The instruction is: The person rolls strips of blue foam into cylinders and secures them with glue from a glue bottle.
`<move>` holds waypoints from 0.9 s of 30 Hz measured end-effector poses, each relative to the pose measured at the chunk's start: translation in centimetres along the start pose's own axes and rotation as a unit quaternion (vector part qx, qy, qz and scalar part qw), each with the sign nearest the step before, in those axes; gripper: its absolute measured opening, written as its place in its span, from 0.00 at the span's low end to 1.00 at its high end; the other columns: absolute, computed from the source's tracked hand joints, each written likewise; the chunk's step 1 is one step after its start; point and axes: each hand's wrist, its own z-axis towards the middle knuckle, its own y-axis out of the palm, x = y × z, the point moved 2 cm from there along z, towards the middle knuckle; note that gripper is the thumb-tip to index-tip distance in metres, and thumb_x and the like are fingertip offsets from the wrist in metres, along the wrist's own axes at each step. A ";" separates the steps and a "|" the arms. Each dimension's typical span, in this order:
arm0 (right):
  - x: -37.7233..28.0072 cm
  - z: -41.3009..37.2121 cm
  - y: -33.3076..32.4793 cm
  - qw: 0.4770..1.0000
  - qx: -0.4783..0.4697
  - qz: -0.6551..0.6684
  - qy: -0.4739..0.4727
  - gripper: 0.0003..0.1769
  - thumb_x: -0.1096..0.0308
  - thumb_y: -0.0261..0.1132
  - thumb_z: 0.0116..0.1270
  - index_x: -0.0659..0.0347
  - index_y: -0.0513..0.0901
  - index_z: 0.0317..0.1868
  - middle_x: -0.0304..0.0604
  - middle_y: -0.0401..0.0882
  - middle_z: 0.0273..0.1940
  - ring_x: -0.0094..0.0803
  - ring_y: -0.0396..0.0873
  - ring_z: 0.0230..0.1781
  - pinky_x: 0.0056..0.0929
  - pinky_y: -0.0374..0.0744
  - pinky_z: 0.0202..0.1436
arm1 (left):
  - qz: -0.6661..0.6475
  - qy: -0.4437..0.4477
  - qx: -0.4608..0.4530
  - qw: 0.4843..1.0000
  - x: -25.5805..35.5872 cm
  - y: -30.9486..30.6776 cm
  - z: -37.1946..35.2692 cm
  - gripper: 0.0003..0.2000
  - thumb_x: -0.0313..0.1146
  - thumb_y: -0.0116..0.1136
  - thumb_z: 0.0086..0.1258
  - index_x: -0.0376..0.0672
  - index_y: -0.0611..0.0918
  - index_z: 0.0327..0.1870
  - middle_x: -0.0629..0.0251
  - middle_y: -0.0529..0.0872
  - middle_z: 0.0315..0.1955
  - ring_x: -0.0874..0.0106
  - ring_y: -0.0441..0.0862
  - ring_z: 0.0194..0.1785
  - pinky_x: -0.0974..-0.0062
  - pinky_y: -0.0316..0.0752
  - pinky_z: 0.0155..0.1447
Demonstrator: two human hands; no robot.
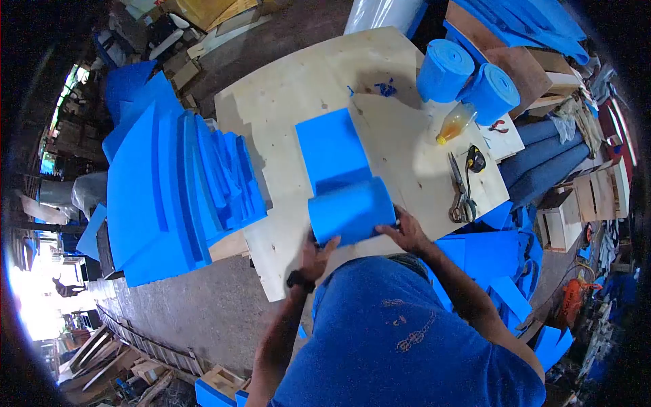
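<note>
A strip of blue foam sheet point(332, 150) lies flat on the pale plywood table point(285, 102), its near part rolled into a thick roll point(352, 210) in front of my body. At the roll's near left end is my left hand point(316, 256), its thumb on the foam and its other fingers mostly hidden. My right hand point(408, 232) grips the right end, with the thumb on the near side. A dark band is on my left wrist.
Two finished-looking foam rolls point(445, 70) stand at the back right, by a bottle of yellowish liquid point(456, 123). Scissors point(461, 190), a tape measure point(476, 159) and red-handled pliers point(499, 127) lie to the right. A tall stack of blue foam sheets point(156, 197) borders the left side.
</note>
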 end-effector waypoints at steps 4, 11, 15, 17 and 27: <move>2.3 -2.1 1.8 0.989 0.033 -0.125 0.069 0.52 0.50 0.75 0.63 0.63 0.58 0.78 0.58 0.68 0.70 0.44 0.67 0.72 0.47 0.68 0.73 | 0.055 0.012 0.055 0.997 -1.7 2.0 -4.2 0.43 0.52 0.72 0.65 0.36 0.62 0.72 0.50 0.76 0.63 0.59 0.75 0.65 0.58 0.71 0.67; 2.3 0.2 3.8 0.935 0.005 0.352 0.049 0.57 0.53 0.76 0.63 0.60 0.49 0.82 0.52 0.62 0.74 0.44 0.61 0.75 0.47 0.61 0.78 | -0.021 -0.066 -0.020 0.997 -2.7 2.3 -2.9 0.43 0.50 0.72 0.66 0.38 0.61 0.74 0.51 0.74 0.64 0.58 0.72 0.67 0.56 0.68 0.70; 3.5 -1.1 3.7 0.948 -0.043 0.307 0.071 0.56 0.54 0.75 0.64 0.60 0.49 0.82 0.52 0.63 0.74 0.43 0.62 0.75 0.46 0.62 0.77 | -0.060 -0.096 -0.050 0.992 -3.3 2.3 -3.6 0.44 0.49 0.74 0.64 0.38 0.62 0.74 0.49 0.74 0.65 0.59 0.73 0.67 0.58 0.69 0.70; 3.2 -1.1 3.1 0.961 -0.066 0.261 0.057 0.54 0.53 0.74 0.66 0.61 0.51 0.81 0.52 0.65 0.73 0.43 0.64 0.74 0.45 0.64 0.76 | -0.026 -0.128 -0.068 0.989 -4.1 2.1 -3.7 0.45 0.50 0.76 0.62 0.36 0.63 0.72 0.47 0.73 0.67 0.58 0.74 0.67 0.58 0.70 0.70; -0.9 12.1 0.8 0.955 0.257 -0.121 -0.078 0.41 0.44 0.67 0.70 0.66 0.68 0.72 0.64 0.65 0.72 0.58 0.67 0.71 0.50 0.67 0.74 | 0.294 0.216 0.311 0.877 7.9 0.6 6.2 0.50 0.56 0.74 0.59 0.32 0.63 0.75 0.38 0.69 0.70 0.43 0.62 0.76 0.49 0.55 0.78</move>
